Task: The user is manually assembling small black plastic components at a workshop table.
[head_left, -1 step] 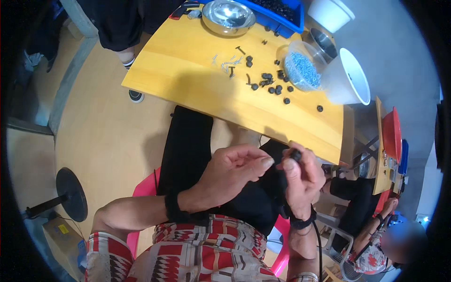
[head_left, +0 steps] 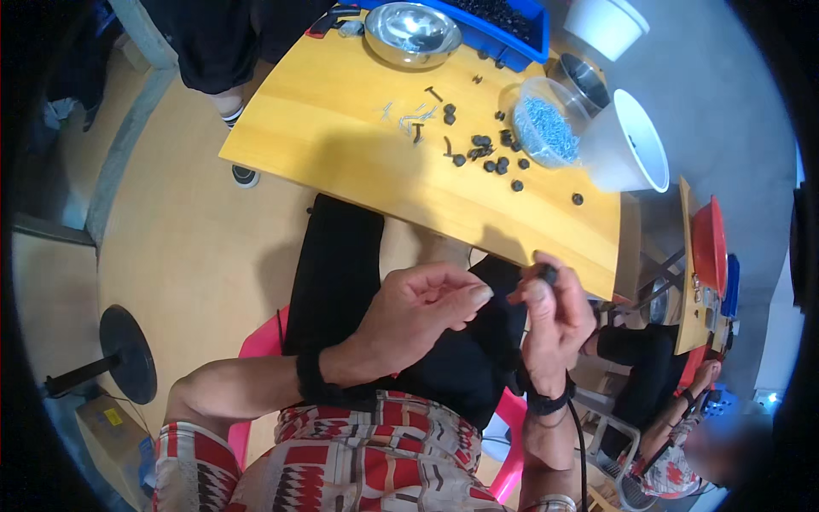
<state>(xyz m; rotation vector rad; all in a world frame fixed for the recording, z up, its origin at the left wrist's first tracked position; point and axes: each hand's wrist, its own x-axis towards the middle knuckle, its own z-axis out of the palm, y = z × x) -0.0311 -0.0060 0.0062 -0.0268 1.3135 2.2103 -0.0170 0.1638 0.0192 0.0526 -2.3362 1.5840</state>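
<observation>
In front of my lap, my right hand [head_left: 556, 316] pinches a small black plastic part [head_left: 546, 274] between thumb and fingers. My left hand [head_left: 420, 309] is close beside it on the left, its thumb pressed toward the curled fingers. Whatever lies in that pinch is too small or hidden to make out. Beyond both hands, several black knob-like parts [head_left: 490, 166] are scattered over the yellow table [head_left: 341, 175]. Loose silver screws [head_left: 415, 117] lie to their left. A clear plastic tub [head_left: 548, 126] of bluish screws stands at the right.
A steel bowl [head_left: 413, 36] and a blue bin [head_left: 512, 53] of black parts stand at the table's far side. White buckets [head_left: 627, 141] and a steel pot [head_left: 580, 81] are on the right. Another person [head_left: 653, 435] sits at lower right; someone's legs [head_left: 209, 51] show at far left.
My right hand has moved slightly right, away from my left hand, with the black plastic part turned a little in its fingers. The left hand keeps its pinch.
</observation>
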